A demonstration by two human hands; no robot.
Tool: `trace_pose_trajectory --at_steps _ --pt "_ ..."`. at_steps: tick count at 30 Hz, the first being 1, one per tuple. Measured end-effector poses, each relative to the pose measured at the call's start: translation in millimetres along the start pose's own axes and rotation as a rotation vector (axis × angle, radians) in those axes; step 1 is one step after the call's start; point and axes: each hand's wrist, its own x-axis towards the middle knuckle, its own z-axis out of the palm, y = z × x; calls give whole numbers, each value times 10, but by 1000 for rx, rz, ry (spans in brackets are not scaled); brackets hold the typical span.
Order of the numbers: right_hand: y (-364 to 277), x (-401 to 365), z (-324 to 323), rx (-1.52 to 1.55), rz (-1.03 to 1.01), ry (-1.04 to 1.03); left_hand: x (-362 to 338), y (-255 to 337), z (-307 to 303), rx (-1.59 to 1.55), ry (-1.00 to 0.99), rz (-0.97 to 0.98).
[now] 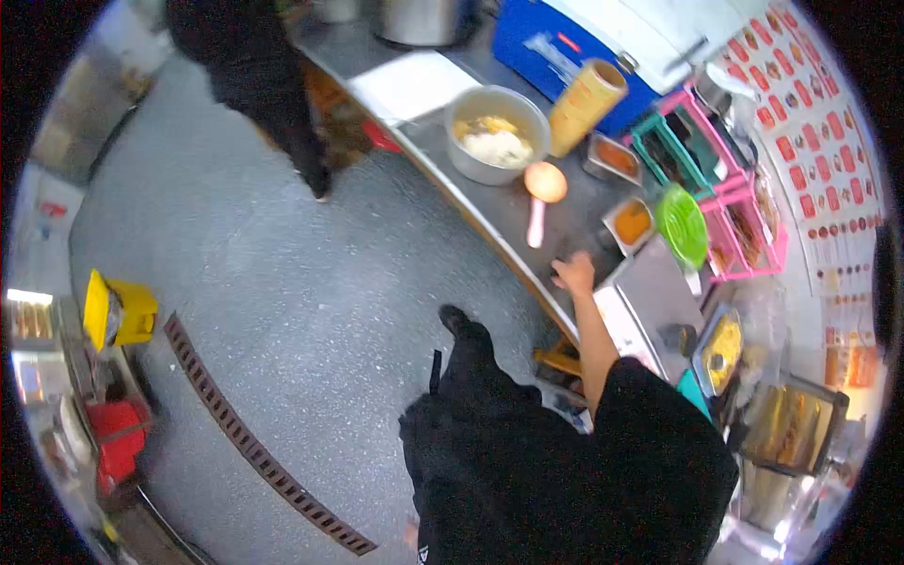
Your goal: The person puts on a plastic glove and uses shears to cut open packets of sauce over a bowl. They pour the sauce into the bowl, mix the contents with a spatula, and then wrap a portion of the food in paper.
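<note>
My right hand point(576, 273) rests at the front edge of the dark counter point(565, 226), fingers slightly apart, with no held object visible. Just beyond it lies a ladle with a round peach-coloured bowl and pink handle point(536, 221). A large metal pot point(471, 169) stands farther along, with white powder point(497, 148) and something yellowish inside. Beside my right hand are a metal tray of orange powder point(633, 222) and a flat grey appliance point(650, 292). My left hand point(411, 533) shows only as a small blurred patch by my black clothing; its fingers cannot be made out.
Behind the pot are a white board point(414, 85), a blue cooler point(537, 56) and a yellowish roll point(589, 104). A green basket point(683, 226) and pink baskets point(753, 240) line the wall. Another person in black point(254, 75) stands at the left. A drain grate point(254, 452) crosses the floor.
</note>
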Motion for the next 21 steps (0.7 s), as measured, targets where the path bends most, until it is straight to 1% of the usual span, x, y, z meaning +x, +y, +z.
trace_pose_trajectory --at_steps 1,3,5,6,7,9,10,11,12,13,14,15,16,17,18,19,20,21 --pt "-26 -254 47 122 -28 39 107 -80 -83 -37 -15 11" --pt "-116 -793 177 45 -130 -125 343 -218 -310 -114 -33 35" --pt "-375 -1619 494 134 -125 -324 599 -357 -601 -196 -38 56" --pt "-385 -1971 771 102 -142 -451 750 -384 -784 -244 -41 78" --pt "-407 -2302 1086 66 -162 -576 960 -391 -965 -293 -49 115" --pt "-417 -3052 1643 93 -149 -779 1468 -384 -1324 -341 -76 230" --pt "-65 -3092 2077 -91 -260 -924 1652 -268 -1525 -50 -45 354" --pt "129 -3118 2524 -295 -381 -1070 1845 -152 -1720 236 21 474" --pt "-132 -3607 2422 -597 -453 -1168 1698 -51 -1820 -160 46 572" --pt "64 -3551 2833 -1129 -830 -1335 1511 301 -2050 -41 142 565" --pt "472 -3589 3036 -493 -110 -1518 1199 457 -2310 -30 162 542" --pt "595 -3337 3334 -955 -441 -1594 1675 358 -2426 91 234 695" --pt "434 -3681 3173 -557 -26 -1526 1073 584 -2908 -13 88 577" --pt "163 -4114 3349 -692 -254 -1479 1749 346 -2938 22 125 578" --pt "8 -4534 3761 -906 -540 -1457 1787 216 -3203 -85 180 620" --pt "-97 -4972 4096 -1061 -746 -1467 1832 70 -3452 -159 150 493" --pt "-125 -5491 4438 -1166 -918 -1483 1964 -110 -3830 -206 122 400" --pt "-169 -5995 4731 -1251 -1052 -1502 2130 -438 -4130 -249 222 346"
